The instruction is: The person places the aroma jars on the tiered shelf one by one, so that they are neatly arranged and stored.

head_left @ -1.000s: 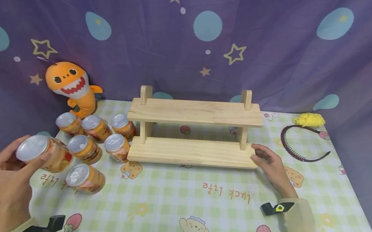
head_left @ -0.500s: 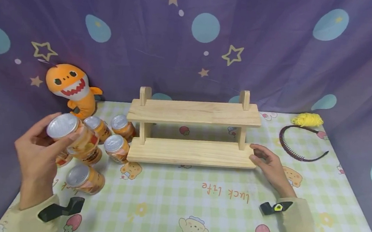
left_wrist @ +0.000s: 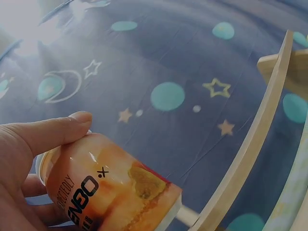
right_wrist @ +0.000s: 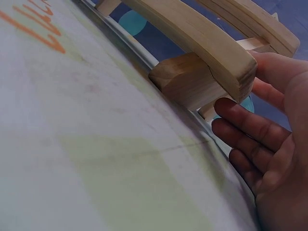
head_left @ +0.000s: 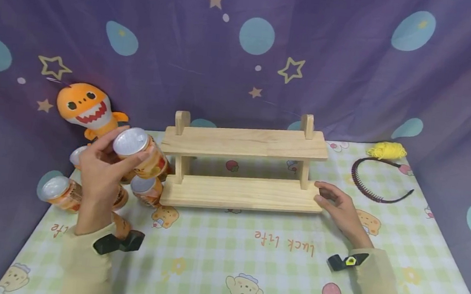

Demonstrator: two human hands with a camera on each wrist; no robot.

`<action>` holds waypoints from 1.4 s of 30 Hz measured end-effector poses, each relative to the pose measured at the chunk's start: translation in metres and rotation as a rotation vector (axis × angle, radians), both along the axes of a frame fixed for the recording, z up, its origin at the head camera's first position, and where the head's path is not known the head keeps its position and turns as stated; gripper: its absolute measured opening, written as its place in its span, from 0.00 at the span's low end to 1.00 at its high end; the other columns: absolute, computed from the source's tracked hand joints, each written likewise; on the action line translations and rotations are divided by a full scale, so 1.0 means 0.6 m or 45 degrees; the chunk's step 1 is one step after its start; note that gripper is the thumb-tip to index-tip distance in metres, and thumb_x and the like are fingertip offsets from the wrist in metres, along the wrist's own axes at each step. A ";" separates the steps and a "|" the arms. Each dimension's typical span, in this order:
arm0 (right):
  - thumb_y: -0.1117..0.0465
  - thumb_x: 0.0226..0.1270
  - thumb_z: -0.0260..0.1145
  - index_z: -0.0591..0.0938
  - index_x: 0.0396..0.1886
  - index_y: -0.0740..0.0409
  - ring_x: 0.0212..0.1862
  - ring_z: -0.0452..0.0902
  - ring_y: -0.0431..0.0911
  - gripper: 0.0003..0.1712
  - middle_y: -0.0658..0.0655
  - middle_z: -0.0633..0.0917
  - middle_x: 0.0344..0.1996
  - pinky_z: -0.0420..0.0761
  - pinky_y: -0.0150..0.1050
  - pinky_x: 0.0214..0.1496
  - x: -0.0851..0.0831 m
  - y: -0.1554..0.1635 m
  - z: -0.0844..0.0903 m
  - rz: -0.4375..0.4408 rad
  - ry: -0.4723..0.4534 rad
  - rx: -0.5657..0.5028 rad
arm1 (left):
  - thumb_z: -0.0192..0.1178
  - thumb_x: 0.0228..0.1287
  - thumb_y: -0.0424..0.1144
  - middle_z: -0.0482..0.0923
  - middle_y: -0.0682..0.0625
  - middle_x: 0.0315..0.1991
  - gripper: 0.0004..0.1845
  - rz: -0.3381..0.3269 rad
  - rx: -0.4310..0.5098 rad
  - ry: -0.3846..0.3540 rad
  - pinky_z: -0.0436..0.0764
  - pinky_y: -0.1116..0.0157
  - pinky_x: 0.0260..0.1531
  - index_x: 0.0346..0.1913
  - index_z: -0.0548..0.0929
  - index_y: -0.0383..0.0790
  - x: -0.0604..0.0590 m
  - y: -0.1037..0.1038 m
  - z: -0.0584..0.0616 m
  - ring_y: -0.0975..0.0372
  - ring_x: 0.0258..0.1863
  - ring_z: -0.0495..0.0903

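Observation:
My left hand (head_left: 101, 166) grips an orange-labelled can (head_left: 150, 159) with a silvery top, thumb on one side and fingers on the other. It is held up by the left end of the two-tier wooden shelf (head_left: 244, 141), over other cans. In the left wrist view the can (left_wrist: 115, 187) tilts, its base close to the shelf board (left_wrist: 250, 144). My right hand (head_left: 341, 211) holds the right end of the lower board with thumb and index finger. In the right wrist view the other fingers (right_wrist: 250, 125) curl beneath that board's end (right_wrist: 231, 72).
Several similar cans stand left of the shelf, among them one at the outer left (head_left: 64, 192) and one against the lower board (head_left: 146, 189). An orange shark plush (head_left: 86, 105) leans at the back left. Yellow yarn (head_left: 387, 151) and a dark headband (head_left: 362, 184) lie right.
My left hand has carried the can rightward and away from me, from the table's left side to the shelf's left end. The right hand stays on the lower board.

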State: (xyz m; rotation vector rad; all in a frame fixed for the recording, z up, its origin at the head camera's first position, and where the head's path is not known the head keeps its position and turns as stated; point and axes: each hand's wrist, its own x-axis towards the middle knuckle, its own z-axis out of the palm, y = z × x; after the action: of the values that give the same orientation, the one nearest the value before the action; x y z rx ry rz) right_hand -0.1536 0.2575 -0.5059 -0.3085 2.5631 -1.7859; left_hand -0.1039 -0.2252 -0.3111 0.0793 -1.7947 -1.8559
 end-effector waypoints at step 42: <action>0.61 0.73 0.63 0.76 0.65 0.62 0.53 0.76 0.25 0.23 0.28 0.79 0.53 0.70 0.20 0.58 0.002 0.000 0.006 0.014 0.007 -0.056 | 0.77 0.48 0.32 0.83 0.38 0.54 0.32 -0.433 -0.318 -0.108 0.81 0.70 0.46 0.60 0.81 0.35 -0.155 0.241 0.004 0.58 0.48 0.83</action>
State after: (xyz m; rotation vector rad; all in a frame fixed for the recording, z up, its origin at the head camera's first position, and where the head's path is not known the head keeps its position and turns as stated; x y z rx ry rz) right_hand -0.1525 0.2574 -0.5023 -0.3273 2.5235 -1.8429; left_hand -0.1970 -0.0808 -0.3085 -0.2593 -2.1944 -1.8537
